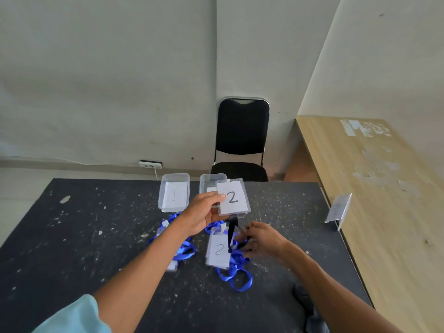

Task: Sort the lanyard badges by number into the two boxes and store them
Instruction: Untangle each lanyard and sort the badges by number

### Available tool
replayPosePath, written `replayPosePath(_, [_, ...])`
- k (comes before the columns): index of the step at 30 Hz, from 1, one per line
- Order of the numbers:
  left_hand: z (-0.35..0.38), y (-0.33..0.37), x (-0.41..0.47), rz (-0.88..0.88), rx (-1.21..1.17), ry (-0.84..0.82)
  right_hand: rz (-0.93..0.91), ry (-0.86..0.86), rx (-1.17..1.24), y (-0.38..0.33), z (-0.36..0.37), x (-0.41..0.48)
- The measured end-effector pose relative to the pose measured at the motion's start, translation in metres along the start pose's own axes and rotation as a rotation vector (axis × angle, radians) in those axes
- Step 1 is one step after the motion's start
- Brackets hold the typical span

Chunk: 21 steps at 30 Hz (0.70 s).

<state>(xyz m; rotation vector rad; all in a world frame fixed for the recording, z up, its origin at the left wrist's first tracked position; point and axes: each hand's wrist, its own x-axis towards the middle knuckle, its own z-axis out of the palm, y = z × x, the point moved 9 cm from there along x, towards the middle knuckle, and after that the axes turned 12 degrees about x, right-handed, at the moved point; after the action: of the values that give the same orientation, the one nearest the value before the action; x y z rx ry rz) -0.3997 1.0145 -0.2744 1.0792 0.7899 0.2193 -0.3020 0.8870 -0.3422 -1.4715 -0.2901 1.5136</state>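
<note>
Above the dark speckled table (72, 236), left hand (204, 216) pinching a badge marked 2 (232, 197) before the right box (212, 182), right hand (263, 240) gripping its black lanyard (231, 233), box marked 1 (174, 192) alongside, second 2 badge (218, 251) lying among blue lanyards (236, 272)

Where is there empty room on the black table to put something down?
The black table is bare on its left side, from the box marked 1 out to the left edge. More room lies on the right, between the right hand and the small sign. The middle is crowded: blue lanyards, the lying badge and the left hand fill it.
</note>
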Motion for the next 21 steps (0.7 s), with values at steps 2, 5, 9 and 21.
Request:
replayPosePath(2, [-0.007, 0.002, 0.001, -0.002, 0.004, -0.011, 0.043, -0.01, 0.248, -0.003, 0.011, 0.004])
replayPosePath(5, [-0.016, 0.011, 0.002, 0.007, -0.007, -0.014, 0.165, 0.044, 0.228, 0.005, 0.02, 0.007])
replayPosePath(9, [-0.015, 0.022, 0.002, 0.015, -0.005, -0.051, 0.392, 0.088, 0.459, 0.033, 0.033, 0.009])
replayPosePath(21, [-0.035, -0.027, 0.005, -0.111, 0.221, -0.01, -0.006, 0.212, 0.279, -0.04, 0.015, 0.016])
